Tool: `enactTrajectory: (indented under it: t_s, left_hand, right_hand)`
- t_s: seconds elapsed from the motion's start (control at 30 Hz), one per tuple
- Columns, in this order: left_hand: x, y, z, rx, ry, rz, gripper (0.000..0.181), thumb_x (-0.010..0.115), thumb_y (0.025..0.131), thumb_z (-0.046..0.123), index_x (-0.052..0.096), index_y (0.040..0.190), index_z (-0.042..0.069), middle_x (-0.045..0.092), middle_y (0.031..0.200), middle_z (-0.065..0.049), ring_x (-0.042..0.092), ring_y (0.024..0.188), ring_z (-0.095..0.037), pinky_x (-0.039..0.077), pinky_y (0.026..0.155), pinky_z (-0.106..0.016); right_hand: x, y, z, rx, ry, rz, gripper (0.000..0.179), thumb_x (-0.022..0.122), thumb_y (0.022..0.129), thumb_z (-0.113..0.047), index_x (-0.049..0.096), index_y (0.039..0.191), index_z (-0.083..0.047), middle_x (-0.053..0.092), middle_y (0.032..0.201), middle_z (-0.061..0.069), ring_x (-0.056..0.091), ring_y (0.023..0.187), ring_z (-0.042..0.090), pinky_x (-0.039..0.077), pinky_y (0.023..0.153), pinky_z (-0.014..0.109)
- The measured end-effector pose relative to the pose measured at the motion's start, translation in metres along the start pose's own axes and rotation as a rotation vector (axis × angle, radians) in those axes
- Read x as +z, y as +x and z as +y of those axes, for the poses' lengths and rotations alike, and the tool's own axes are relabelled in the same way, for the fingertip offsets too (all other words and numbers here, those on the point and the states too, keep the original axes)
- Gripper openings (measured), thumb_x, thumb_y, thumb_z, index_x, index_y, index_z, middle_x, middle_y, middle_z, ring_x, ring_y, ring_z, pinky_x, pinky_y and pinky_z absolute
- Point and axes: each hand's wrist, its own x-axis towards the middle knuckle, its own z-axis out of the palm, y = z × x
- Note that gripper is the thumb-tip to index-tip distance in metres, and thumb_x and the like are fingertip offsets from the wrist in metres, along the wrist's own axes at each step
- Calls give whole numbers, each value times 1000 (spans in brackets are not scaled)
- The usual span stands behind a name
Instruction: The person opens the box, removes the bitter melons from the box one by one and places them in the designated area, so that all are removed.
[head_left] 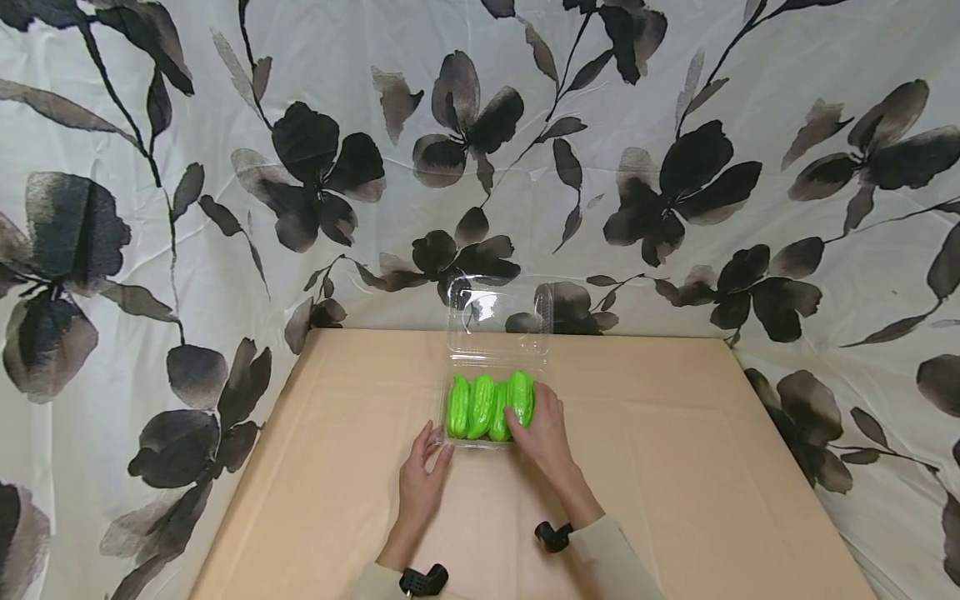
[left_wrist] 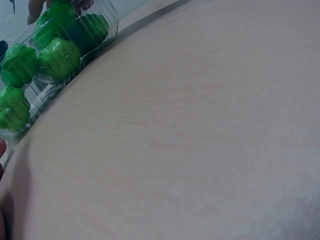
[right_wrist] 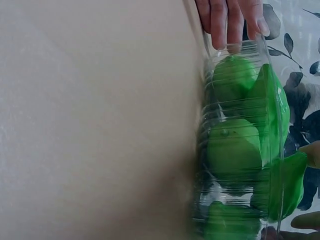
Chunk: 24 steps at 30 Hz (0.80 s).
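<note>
A clear plastic clamshell container [head_left: 480, 445] stands on the table with its lid [head_left: 498, 312] raised at the back. Several bright green, elongated toy vegetables [head_left: 482, 407] lie side by side in it, with more beneath them in the right wrist view. My right hand [head_left: 546, 437] grips the rightmost green toy vegetable [head_left: 521, 398], thumb on its left side and fingers over its right. At the container's front left corner is my left hand [head_left: 422, 483], its fairly straight fingers [right_wrist: 218, 25] touching the end wall and rim.
The tan-covered table [head_left: 675, 467] extends around the container on both sides. A white cloth with dark flowers [head_left: 690, 183] hangs behind the table and at its sides. A black wrist camera [head_left: 423, 581] sits on my left wrist, another [head_left: 553, 537] on my right.
</note>
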Motion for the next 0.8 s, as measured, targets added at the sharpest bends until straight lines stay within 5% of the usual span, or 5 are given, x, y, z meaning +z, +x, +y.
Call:
enactTrajectory:
  t_s: [0.8]
  left_hand:
    - [0, 0, 0, 7, -9, 11, 60, 70, 94, 28, 48, 147, 11, 68, 132, -5, 67, 119, -26, 45, 106, -48]
  right_hand:
    - [8, -1, -1, 19, -26, -39, 71, 70, 88, -29, 45, 142, 10, 55, 136, 31, 52, 119, 42, 48, 99, 51]
